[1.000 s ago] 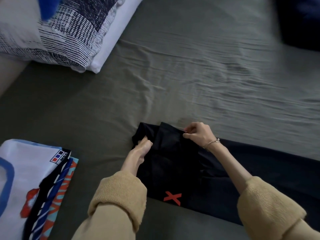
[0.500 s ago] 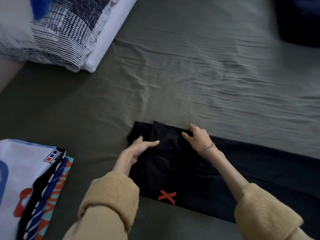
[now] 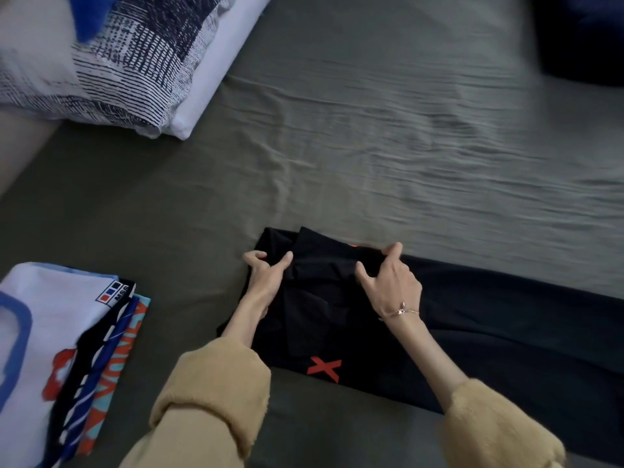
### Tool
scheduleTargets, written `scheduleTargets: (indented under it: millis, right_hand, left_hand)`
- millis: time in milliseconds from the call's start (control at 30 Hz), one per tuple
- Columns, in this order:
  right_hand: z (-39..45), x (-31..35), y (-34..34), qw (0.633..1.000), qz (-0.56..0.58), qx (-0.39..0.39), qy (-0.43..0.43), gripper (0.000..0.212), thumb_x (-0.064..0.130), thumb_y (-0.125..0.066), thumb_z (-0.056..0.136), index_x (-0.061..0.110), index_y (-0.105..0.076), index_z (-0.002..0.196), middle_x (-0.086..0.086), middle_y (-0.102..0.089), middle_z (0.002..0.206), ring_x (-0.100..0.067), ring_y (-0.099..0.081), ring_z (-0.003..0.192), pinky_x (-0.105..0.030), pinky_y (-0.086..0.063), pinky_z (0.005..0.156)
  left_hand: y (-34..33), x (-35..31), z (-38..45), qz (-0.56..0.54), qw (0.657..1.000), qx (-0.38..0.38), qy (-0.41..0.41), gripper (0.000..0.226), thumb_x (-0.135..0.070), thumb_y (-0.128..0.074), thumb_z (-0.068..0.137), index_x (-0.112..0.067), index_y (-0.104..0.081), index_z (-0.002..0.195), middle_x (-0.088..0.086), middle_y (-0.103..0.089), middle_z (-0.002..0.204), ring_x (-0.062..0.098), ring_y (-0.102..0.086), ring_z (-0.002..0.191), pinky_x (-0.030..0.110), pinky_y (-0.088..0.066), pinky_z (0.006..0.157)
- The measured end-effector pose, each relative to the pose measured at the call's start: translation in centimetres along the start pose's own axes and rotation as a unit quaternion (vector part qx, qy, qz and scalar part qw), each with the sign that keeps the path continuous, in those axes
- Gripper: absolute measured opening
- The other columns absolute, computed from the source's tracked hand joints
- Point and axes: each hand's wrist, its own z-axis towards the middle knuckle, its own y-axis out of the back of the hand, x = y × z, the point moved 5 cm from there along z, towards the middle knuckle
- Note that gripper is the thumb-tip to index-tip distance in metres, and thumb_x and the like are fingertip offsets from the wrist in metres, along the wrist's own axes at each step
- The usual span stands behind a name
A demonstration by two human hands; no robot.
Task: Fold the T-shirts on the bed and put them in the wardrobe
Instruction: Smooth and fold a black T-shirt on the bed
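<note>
Gripping soft black T-shirt (image 3: pixel 472 319) fabric, both hands' fingers (image 3: pixel 393 251) bunch its end.

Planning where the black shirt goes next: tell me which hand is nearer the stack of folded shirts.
Left. The left hand grips the black T-shirt's edge on the side facing the folded stack; the right hand pinches the same shirt farther away.

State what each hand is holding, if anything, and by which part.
Both hold the black T-shirt at its far folded end: the left hand pinches the left corner, and the right hand grips the upper edge beside it.
</note>
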Motion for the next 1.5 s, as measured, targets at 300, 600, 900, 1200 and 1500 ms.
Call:
scheduleTargets:
  millis: [300,600,900,1200,1500]
  right_hand:
    - [-2.2,-2.1,-0.6,0.985,0.096,0.141,-0.034,0.03,0.033,-0.054,0.092,0.016,-0.046,0.068,0.002,-0.052,0.085,-0.021,-0.049,0.101,-0.037,-0.03,0.089]
    - [-2.6,-3.4,-0.3,0.988,-0.048,0.137,0.042,0.021,0.04,-0.056,0.085,0.021,-0.057,0.092,0.007,-0.052,0.108,-0.015,-0.04,0.111,-0.037,-0.024,0.097]
    - [-3.3,-3.9,-0.6,0.991,-0.049,0.007,0.126,0.07,0.057,-0.014,0.081,0.021,-0.046,0.132,-0.003,-0.034,0.148,-0.018,-0.027,0.138,-0.049,-0.015,0.109]
    - [-3.0,-15.1,2.9,0.996,-0.082,0.013,0.013,0.07,0.06,0.005,0.08,0.03,0.014,0.143,0.013,0.025,0.149,0.002,0.029,0.135,-0.053,0.022,0.105]
    - [-4.5,-30.3,11.5,0.943,-0.073,-0.106,-0.308,0.073,0.048,-0.04,0.094,0.011,-0.01,0.15,-0.015,-0.002,0.157,-0.026,-0.001,0.145,-0.061,0.002,0.11]
  left_hand:
    - [0.3,-0.8,-2.9,0.259,0.958,-0.029,-0.122,0.043,-0.036,-0.053,0.095,-0.005,-0.057,0.124,0.012,-0.042,0.131,0.027,-0.031,0.127,0.036,-0.028,0.105]
    - [2.6,-0.7,-3.0,0.53,0.822,-0.019,-0.21,0.024,-0.046,-0.051,0.092,-0.03,-0.062,0.106,-0.007,-0.038,0.125,0.013,-0.027,0.123,0.039,-0.016,0.104]
    - [-5.6,-1.9,-6.8,0.482,0.792,-0.029,-0.373,0.064,-0.046,-0.023,0.089,-0.024,-0.025,0.149,0.005,-0.027,0.153,0.02,-0.022,0.141,0.054,-0.015,0.112]
    - [-11.7,-1.3,-8.6,0.519,0.78,0.053,-0.346,0.072,-0.042,0.001,0.076,-0.033,0.019,0.145,0.0,0.029,0.154,0.019,0.032,0.14,0.053,0.033,0.099]
    - [-23.5,-2.2,-11.9,0.567,0.67,0.201,-0.434,0.068,-0.055,0.017,0.077,-0.032,0.029,0.14,-0.007,0.035,0.151,0.005,0.036,0.135,0.059,0.016,0.111]
